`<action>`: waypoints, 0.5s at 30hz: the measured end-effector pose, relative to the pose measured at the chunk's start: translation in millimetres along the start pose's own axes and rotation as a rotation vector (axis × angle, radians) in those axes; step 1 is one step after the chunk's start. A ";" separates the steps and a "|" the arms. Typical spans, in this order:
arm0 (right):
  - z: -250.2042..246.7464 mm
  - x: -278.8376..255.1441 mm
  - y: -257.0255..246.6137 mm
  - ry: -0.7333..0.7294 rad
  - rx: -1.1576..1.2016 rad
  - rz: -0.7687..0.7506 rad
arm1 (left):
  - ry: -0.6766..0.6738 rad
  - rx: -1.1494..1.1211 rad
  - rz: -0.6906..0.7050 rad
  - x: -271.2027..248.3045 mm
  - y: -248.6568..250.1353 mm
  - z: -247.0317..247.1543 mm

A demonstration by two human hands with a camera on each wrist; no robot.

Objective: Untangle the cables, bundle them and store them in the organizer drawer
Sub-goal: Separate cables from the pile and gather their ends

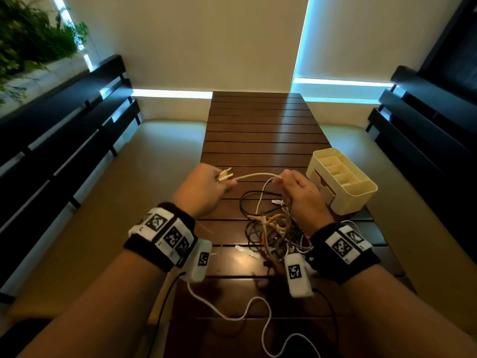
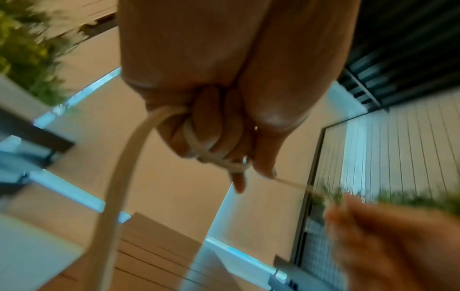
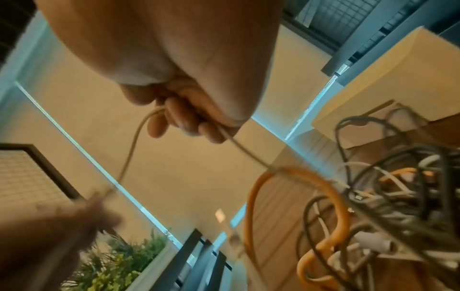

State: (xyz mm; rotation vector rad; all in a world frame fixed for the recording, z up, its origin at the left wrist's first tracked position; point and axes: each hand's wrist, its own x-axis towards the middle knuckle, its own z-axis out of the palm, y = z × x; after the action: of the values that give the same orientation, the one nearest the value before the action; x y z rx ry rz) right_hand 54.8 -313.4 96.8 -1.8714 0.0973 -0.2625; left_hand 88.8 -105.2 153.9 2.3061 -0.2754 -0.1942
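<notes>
While the head view only shows the left hand (image 1: 206, 187) gripping a plug (image 1: 225, 174), the left wrist view shows the white cable (image 2: 199, 145) wound round its fingers. The cable runs left to right to the right hand (image 1: 300, 193), which pinches it above the tangle (image 1: 273, 231); the organizer (image 1: 343, 180) stands just right.

My table (image 1: 258, 130) is dark slatted wood with a soft sheen that catches the light. The organizer (image 1: 343, 182) looks like smooth cream plastic, matt. The white cable (image 1: 255, 175) I hold has a smooth sheath; the orange cable (image 3: 331, 196) looks equally smooth. My wristbands (image 1: 160, 236) are black cloth.
</notes>
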 end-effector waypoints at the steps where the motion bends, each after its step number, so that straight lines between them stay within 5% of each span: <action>1: -1.4 2.2 -6.5 0.013 -0.027 -0.033 | 0.022 0.015 -0.028 -0.8 -2.4 2.2; 5: 1.8 9.9 -9.6 -0.042 -0.323 -0.165 | 0.379 -0.063 0.100 -6.3 12.5 -3.1; 7: 8.4 12.6 -5.2 -0.107 -0.452 -0.225 | 0.438 -0.046 0.233 -6.1 23.6 -4.1; 12: 18.3 24.4 -20.6 -0.120 -0.434 -0.380 | 0.059 0.036 0.264 12.7 14.9 21.2; 15: 15.0 25.2 -28.4 -0.111 -0.379 -0.398 | 0.012 -0.130 0.239 19.1 7.7 21.6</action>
State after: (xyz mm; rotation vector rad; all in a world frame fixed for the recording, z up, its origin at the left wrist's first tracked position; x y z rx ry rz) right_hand 80.9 -295.6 122.6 -2.2714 -0.3260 -0.4347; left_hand 101.2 -130.4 143.9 2.1241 -0.5138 -0.0750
